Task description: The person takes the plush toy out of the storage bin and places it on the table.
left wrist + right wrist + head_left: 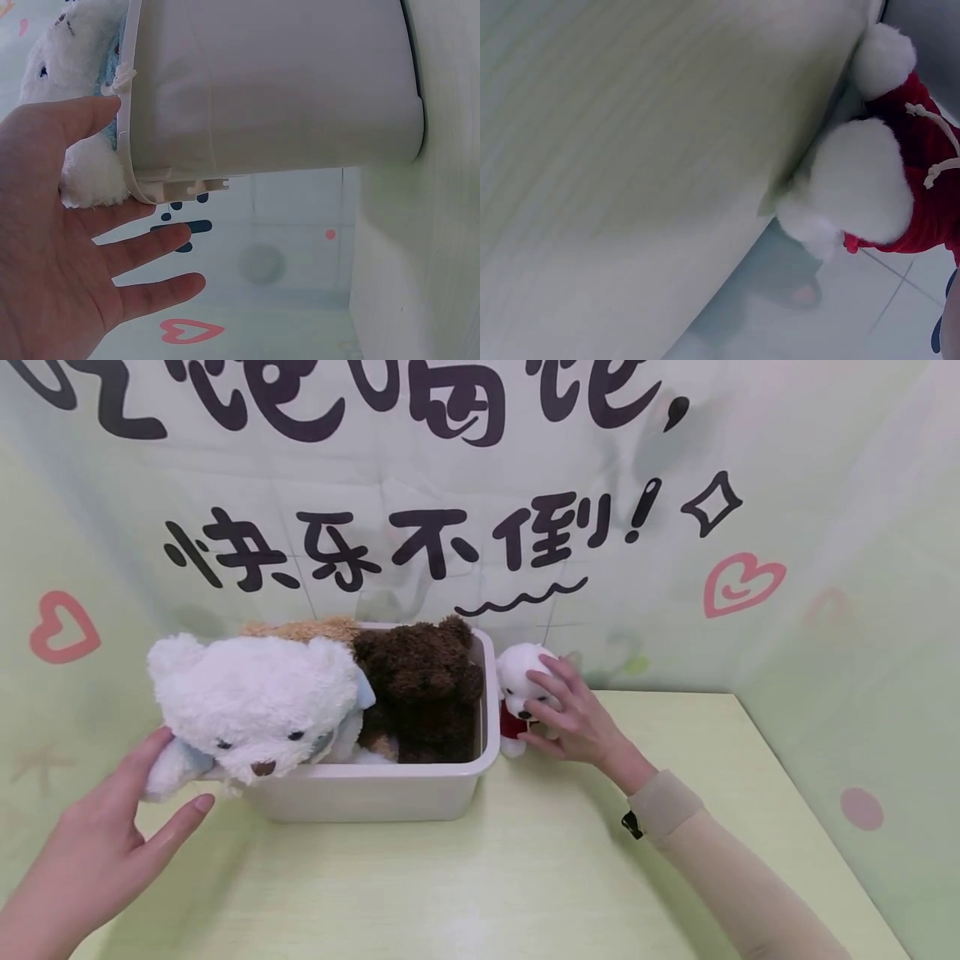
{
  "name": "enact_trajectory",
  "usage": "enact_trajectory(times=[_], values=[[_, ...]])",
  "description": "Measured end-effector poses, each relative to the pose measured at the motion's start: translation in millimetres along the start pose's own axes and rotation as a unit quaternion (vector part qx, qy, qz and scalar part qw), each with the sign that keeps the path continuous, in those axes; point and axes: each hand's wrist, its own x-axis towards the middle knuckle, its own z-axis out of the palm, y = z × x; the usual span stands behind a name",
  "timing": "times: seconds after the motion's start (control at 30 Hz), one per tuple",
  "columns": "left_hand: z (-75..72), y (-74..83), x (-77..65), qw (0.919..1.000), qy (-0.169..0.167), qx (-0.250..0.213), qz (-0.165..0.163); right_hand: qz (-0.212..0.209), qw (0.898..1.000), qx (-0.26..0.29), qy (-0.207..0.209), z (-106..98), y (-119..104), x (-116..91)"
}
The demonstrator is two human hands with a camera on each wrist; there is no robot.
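Left hand [112, 827]: at the bin's left end, fingers spread and nearly straight, thumb held well apart, tip at the rim in the left wrist view; a fluffy paw lies between thumb and forefinger, touched rather than gripped. Right hand [573, 718]: reached in from the right, back uppermost, fingers spread and bent over the head and front of the small plush [514, 672], thumb low by its shirt, holding it; a beige sleeve [697, 835] covers the forearm. Small plush: upright on the table [525, 885], just outside the bin's right wall; short white pile, black nose, red shirt [924, 202] with pale drawstrings. Bin [375, 793]: pale, smooth, rounded corners, projecting rim. White bear [247, 693]: shaggy, brown nose, light blue cloth [366, 687] at the neck, leaning over the near left rim with one arm outside. Brown bear [420, 664]: dark, curly, inside at right, a narrow gap between it and the right rim. Tan plush [300, 628]: at the rear, mostly hidden. Table: pale, faint grain, extending before the bin and rightward past the small plush to a slanting edge; lettered backdrop [337, 485] along the rear edge.
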Motion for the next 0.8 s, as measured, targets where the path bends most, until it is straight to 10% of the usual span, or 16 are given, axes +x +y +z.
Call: enact_trajectory(times=[0.8], values=[[6.4,-2.0,1.9,0.9996,0.022,-0.015,0.011,0.046,0.995,0.064,0.061,-20.3,-8.8,45.2]])
